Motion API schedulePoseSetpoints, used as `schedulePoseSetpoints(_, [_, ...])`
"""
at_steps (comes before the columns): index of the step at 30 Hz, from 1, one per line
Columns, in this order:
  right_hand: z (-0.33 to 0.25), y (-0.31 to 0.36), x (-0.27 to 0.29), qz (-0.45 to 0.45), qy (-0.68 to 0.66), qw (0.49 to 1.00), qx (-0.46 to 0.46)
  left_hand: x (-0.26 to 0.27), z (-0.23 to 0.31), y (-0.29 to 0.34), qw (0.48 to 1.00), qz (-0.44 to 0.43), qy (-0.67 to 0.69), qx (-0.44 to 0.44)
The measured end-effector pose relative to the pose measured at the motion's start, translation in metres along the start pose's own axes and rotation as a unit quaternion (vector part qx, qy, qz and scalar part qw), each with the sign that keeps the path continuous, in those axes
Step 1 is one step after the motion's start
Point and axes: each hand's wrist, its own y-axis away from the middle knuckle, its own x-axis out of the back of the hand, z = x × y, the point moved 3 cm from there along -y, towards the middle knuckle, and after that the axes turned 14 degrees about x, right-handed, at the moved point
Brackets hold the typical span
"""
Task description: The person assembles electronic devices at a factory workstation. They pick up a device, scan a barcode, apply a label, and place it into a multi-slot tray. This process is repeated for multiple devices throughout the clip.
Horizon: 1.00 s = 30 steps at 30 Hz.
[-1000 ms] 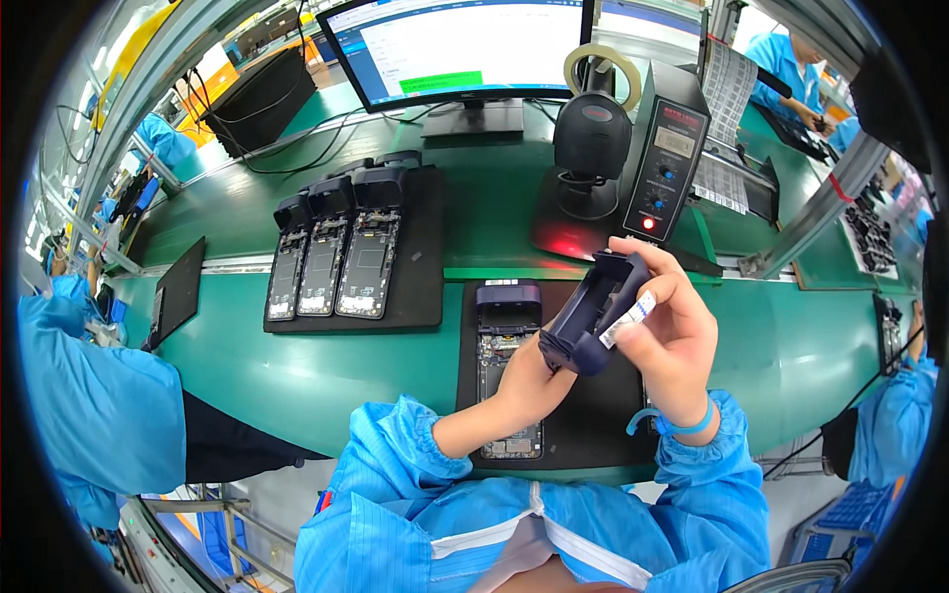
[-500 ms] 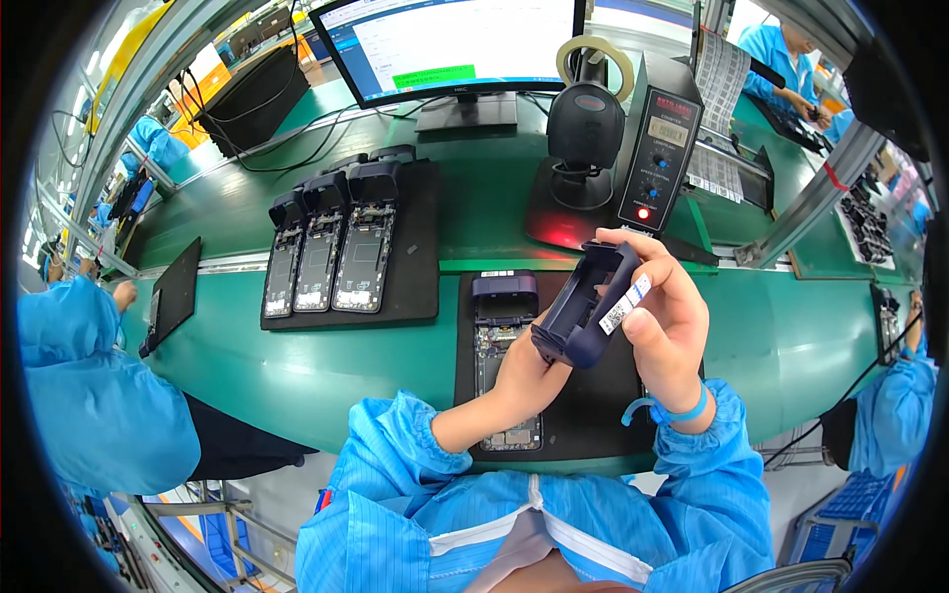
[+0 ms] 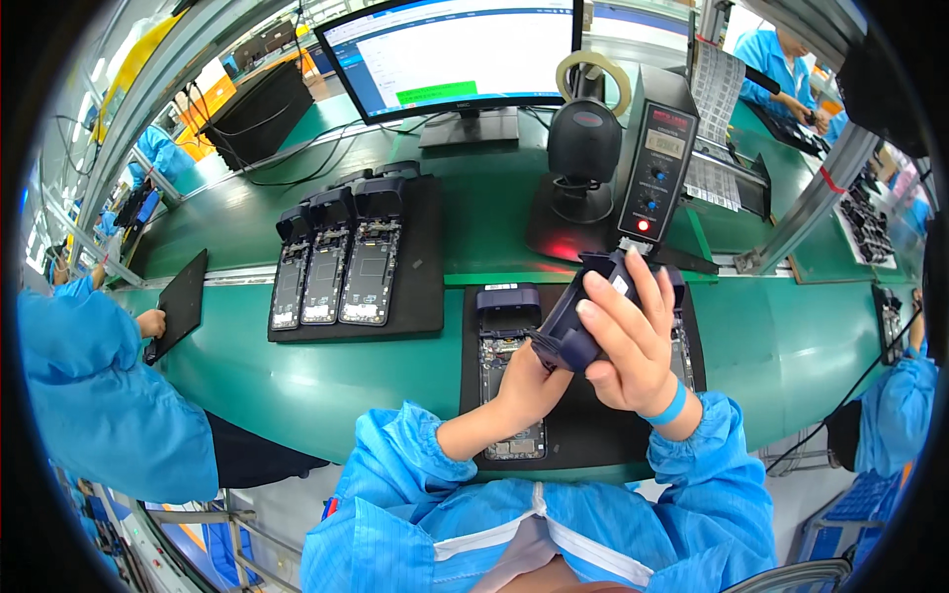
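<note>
My left hand [image 3: 527, 383] grips a dark plastic housing [image 3: 571, 334] from below, above a black mat [image 3: 593, 435]. My right hand [image 3: 638, 346] lies along the housing's right side, fingers pressed on it over a white label [image 3: 621, 284], most of which they cover. Beneath my left hand is an opened handheld device [image 3: 494, 371] with bare circuitry and its dark housing flipped up at the top. A second device [image 3: 678, 341] shows partly behind my right hand.
Farther left, several opened devices [image 3: 371, 267] lie on another black mat [image 3: 420, 287]. A monitor [image 3: 455, 59], a scanner [image 3: 583, 143] with a tape roll, and a control box [image 3: 657, 158] feeding labels stand at the back. Co-workers' sleeves [image 3: 99, 385] flank the table.
The label my right thumb and fingers held at the housing's side is now mostly under my flattened fingers. The housing has tilted. At left, a co-worker's hand has come onto a black board.
</note>
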Motion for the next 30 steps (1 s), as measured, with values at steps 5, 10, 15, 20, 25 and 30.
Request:
schedulePoseSetpoints(5, [0.025,0.010,0.011,-0.107,0.038,0.979,-0.170,0.001,-0.001,-0.004,0.996,-0.038,0.062,0.042])
schedulePoseSetpoints(10, [0.034,0.078,0.026,-0.187,0.009,0.926,-0.329,-0.013,-0.006,0.008,0.951,-0.178,0.196,0.160])
schedulePoseSetpoints(15, [0.008,0.136,0.026,-0.200,-0.047,0.875,-0.440,-0.026,-0.031,0.010,0.875,-0.173,0.293,0.344])
schedulePoseSetpoints(20, [-0.008,0.146,0.019,-0.215,0.046,0.884,-0.414,-0.026,-0.036,0.006,0.846,-0.166,0.277,0.424])
schedulePoseSetpoints(25, [-0.006,0.144,0.020,-0.184,0.048,0.892,-0.410,-0.022,-0.033,0.001,0.875,-0.159,0.302,0.343])
schedulePoseSetpoints(30, [-0.005,0.144,0.023,-0.141,0.016,0.902,-0.408,-0.007,-0.021,-0.014,0.863,-0.174,0.279,0.383])
